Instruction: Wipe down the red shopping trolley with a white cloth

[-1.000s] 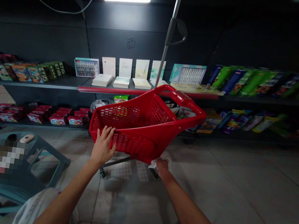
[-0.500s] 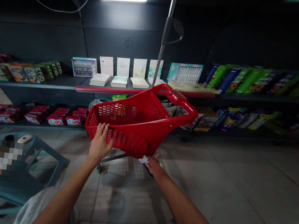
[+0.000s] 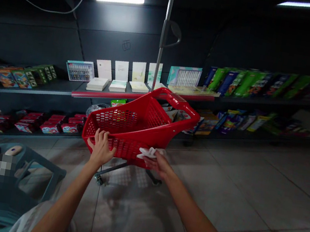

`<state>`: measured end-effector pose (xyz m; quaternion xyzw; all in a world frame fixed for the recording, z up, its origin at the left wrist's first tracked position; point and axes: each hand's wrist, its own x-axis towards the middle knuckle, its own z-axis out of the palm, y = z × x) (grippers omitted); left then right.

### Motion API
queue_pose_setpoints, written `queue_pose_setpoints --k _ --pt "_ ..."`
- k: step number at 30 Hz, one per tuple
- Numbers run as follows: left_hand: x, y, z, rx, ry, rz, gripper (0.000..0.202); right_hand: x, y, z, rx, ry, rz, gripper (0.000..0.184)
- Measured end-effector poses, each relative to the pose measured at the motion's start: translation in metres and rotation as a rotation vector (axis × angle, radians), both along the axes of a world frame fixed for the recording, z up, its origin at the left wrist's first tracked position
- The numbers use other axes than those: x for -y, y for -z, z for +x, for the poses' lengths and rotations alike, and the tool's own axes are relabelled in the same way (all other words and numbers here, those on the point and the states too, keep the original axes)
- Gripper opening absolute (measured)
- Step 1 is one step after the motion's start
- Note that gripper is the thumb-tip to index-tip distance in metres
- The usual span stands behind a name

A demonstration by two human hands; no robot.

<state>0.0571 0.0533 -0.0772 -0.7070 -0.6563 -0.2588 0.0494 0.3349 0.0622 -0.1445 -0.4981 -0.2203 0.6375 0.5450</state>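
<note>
A red plastic shopping cart (image 3: 129,127) with perforated sides stands before me on dark wheeled legs. My left hand (image 3: 102,149) has its fingers hooked over the near rim, towards the cart's left end, with the thumb apart against the outer side. Against the lower part of the near side wall, my right hand (image 3: 159,162) pinches a crumpled white cloth (image 3: 148,153). The cloth lies on the red plastic and partly hides it.
Behind the cart runs a dark shelf (image 3: 68,85) with books, boxes and green and blue packages. A metal pole (image 3: 169,11) rises beside the cart's far side. At lower left stands a blue-grey plastic stool (image 3: 56,172) with things on it. Tiled floor (image 3: 237,193) stretches right.
My right hand has moved up with the white cloth, from the cart's bottom edge onto its side wall. My left hand stays at the near rim. The view has shifted slightly.
</note>
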Motion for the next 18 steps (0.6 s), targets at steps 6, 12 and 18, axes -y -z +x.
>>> queue_pose_setpoints --k 6,12,18 --pt "-0.001 0.007 -0.001 0.081 0.107 0.046 0.053 0.01 -0.048 0.066 0.153 0.356 0.156 0.034" --pt "-0.012 0.017 -0.022 0.159 0.205 0.117 0.046 0.011 -0.059 0.099 -0.011 0.668 0.381 0.032" --pt "-0.017 0.021 -0.041 0.318 0.251 0.182 0.031 -0.004 -0.048 0.095 0.08 0.583 0.439 0.036"
